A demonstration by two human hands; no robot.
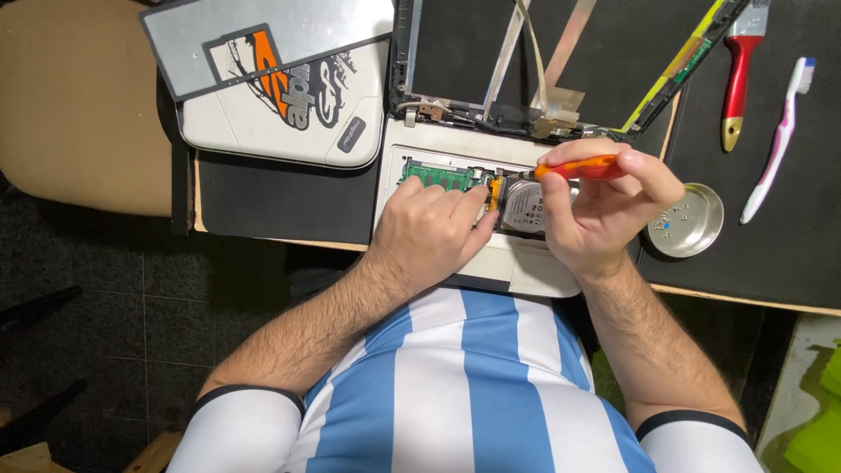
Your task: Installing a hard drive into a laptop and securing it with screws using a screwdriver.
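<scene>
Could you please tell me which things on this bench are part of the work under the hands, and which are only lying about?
In use:
- opened laptop base
- orange-handled screwdriver, held in the right hand
- silver hard drive
- green memory board, beside the left hand
- round metal dish holding small screws

Lying about:
- red-handled brush
- toothbrush
- white laptop cover

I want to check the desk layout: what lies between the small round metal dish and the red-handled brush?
In the head view, only bare black mat lies between the metal dish and the red-handled brush; the toothbrush lies farther right.
</scene>
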